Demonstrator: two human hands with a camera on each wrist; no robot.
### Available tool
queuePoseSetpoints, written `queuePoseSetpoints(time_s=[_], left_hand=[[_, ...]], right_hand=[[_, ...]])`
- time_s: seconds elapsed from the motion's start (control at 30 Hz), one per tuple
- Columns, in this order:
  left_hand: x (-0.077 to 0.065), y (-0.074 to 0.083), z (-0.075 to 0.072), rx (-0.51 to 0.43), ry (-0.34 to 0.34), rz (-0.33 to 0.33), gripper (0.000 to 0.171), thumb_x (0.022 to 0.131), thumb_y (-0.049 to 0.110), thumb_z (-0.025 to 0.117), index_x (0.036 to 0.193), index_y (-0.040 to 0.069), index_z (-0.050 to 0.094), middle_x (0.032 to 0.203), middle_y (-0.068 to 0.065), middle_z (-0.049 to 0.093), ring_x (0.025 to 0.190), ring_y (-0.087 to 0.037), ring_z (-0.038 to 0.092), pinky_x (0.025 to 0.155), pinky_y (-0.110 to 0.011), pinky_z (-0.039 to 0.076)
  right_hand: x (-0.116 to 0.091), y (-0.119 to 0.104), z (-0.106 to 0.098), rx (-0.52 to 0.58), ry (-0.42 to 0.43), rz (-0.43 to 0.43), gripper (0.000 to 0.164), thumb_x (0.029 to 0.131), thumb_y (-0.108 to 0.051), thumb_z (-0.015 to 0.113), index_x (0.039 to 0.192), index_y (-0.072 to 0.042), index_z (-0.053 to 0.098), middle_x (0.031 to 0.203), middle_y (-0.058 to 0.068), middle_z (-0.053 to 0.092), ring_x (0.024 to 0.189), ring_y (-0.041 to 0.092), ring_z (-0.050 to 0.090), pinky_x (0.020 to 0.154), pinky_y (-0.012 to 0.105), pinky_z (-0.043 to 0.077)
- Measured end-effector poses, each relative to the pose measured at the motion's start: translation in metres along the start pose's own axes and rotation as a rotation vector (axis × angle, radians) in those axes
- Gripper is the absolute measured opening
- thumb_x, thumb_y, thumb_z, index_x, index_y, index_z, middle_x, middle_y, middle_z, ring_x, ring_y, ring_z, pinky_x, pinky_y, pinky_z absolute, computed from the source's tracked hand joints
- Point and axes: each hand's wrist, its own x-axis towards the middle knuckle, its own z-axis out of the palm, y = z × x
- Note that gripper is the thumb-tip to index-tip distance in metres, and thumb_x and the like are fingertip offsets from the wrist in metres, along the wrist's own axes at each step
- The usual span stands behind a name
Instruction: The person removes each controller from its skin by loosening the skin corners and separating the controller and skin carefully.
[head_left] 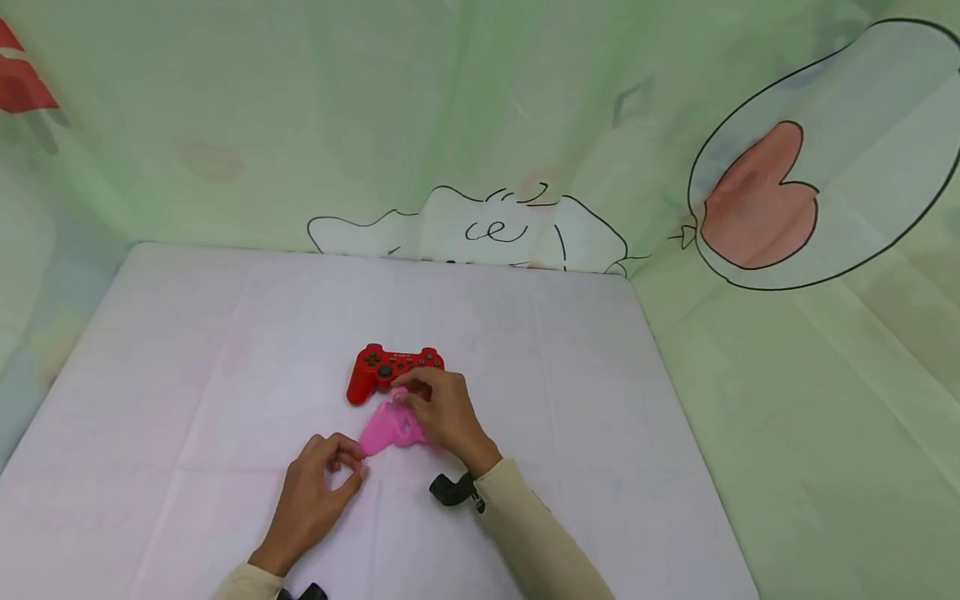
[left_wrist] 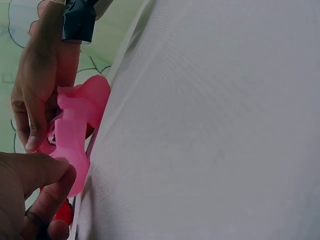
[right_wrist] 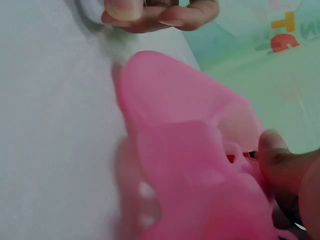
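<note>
A pink, soft-looking game controller cover (head_left: 392, 427) is held just above the white table. My right hand (head_left: 447, 414) pinches its far edge between thumb and fingers; the right wrist view shows the thumb (right_wrist: 280, 162) pressed on that edge. By the cover's left grip is my left hand (head_left: 311, 492), fingers bent and thumb near the index finger. In the right wrist view those left fingertips (right_wrist: 170, 20) stand a little apart from the rounded end of the cover. Just beyond lies a red game controller (head_left: 367, 375), its right side partly hidden behind my right hand.
The white-covered table (head_left: 600, 500) spreads around the hands. A pale green printed curtain (head_left: 375, 125) rises behind and along the sides. A black wrist mount (head_left: 450, 490) sticks out by the right sleeve.
</note>
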Motion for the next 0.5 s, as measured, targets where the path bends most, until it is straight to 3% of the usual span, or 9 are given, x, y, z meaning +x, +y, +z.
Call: queuePoseSetpoints(time_s=[0.13, 0.27, 0.37, 0.5], left_hand=[[-0.001, 0.000, 0.001, -0.002, -0.003, -0.002, 0.037, 0.080, 0.002, 0.090, 0.098, 0.026, 0.068, 0.082, 0.018, 0.064, 0.082, -0.006, 0.051, 0.074, -0.018, 0.041], [0.002, -0.001, 0.001, 0.001, 0.007, 0.023, 0.037, 0.079, 0.005, 0.091, 0.097, 0.026, 0.067, 0.083, 0.018, 0.064, 0.082, -0.006, 0.053, 0.074, -0.018, 0.042], [0.007, 0.001, -0.001, 0.020, 0.014, 0.038, 0.036, 0.079, 0.006, 0.092, 0.097, 0.025, 0.067, 0.083, 0.018, 0.065, 0.082, -0.007, 0.052, 0.074, -0.020, 0.043], [0.016, 0.008, -0.004, 0.051, 0.016, 0.055, 0.034, 0.079, 0.007, 0.092, 0.098, 0.023, 0.068, 0.085, 0.015, 0.065, 0.084, -0.007, 0.051, 0.074, -0.026, 0.044]], right_hand=[[0.000, 0.000, -0.002, -0.003, -0.031, 0.000, 0.021, 0.093, -0.011, 0.082, 0.113, -0.016, 0.083, 0.102, -0.002, 0.079, 0.079, 0.011, 0.059, 0.068, 0.021, 0.051], [-0.002, 0.000, -0.004, -0.034, -0.038, 0.006, 0.027, 0.092, -0.017, 0.084, 0.119, -0.017, 0.082, 0.111, -0.001, 0.080, 0.097, 0.014, 0.069, 0.083, 0.026, 0.057], [-0.006, 0.002, -0.005, -0.059, 0.002, -0.026, 0.032, 0.089, -0.024, 0.087, 0.120, -0.019, 0.082, 0.114, -0.004, 0.081, 0.110, 0.014, 0.071, 0.093, 0.030, 0.058], [-0.015, 0.009, -0.012, -0.033, 0.118, -0.103, 0.035, 0.084, -0.022, 0.091, 0.118, -0.018, 0.082, 0.110, -0.004, 0.081, 0.103, 0.015, 0.071, 0.087, 0.034, 0.059]])
